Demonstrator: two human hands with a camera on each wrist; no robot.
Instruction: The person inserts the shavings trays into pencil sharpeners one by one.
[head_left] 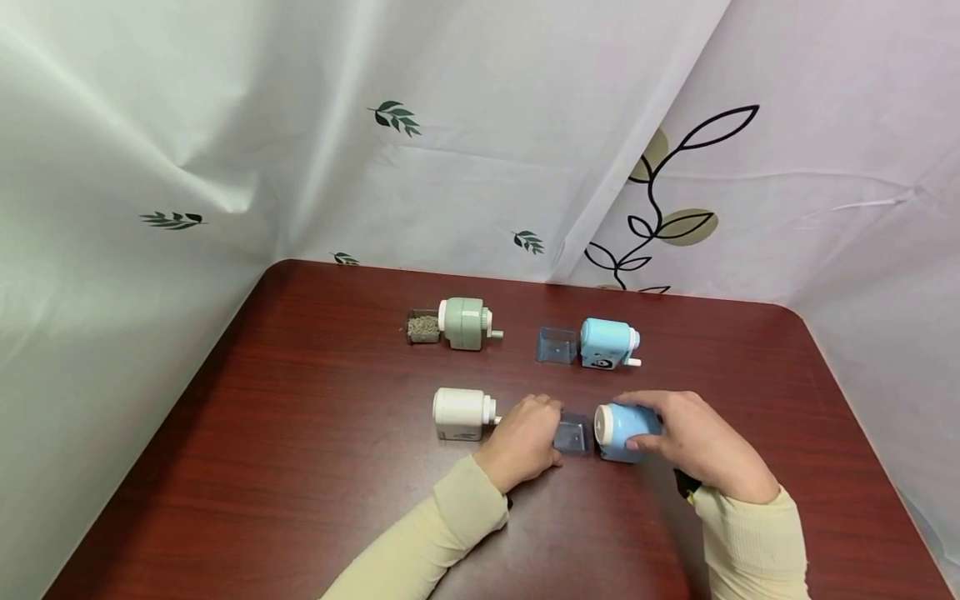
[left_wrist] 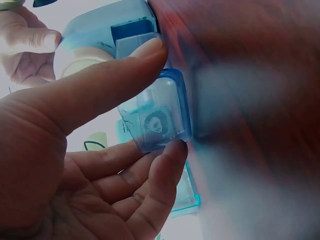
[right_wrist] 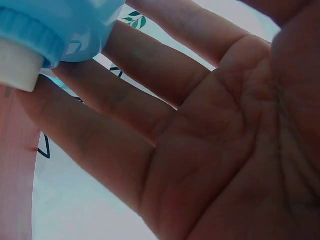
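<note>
On the table, my left hand (head_left: 525, 442) pinches a clear bluish shavings drawer (head_left: 573, 435) between thumb and fingers. In the left wrist view the thumb lies over one wall of the drawer (left_wrist: 172, 107) and fingertips touch the opposite side. My right hand (head_left: 701, 442) holds a blue crank pencil sharpener (head_left: 621, 433) with a pale round front, thumb on the near side and fingers on the far side. The sharpener body's empty drawer slot (left_wrist: 132, 30) faces the drawer, a small gap apart. The right wrist view shows fingers against the blue body (right_wrist: 90, 30) and its white part.
A cream sharpener (head_left: 457, 414) stands just left of my left hand. Farther back are a green sharpener (head_left: 465, 325) beside its drawer of shavings (head_left: 423, 328), and a light-blue sharpener (head_left: 603, 340) beside its detached drawer (head_left: 557, 345). A white curtain (head_left: 465, 192) hangs behind the table.
</note>
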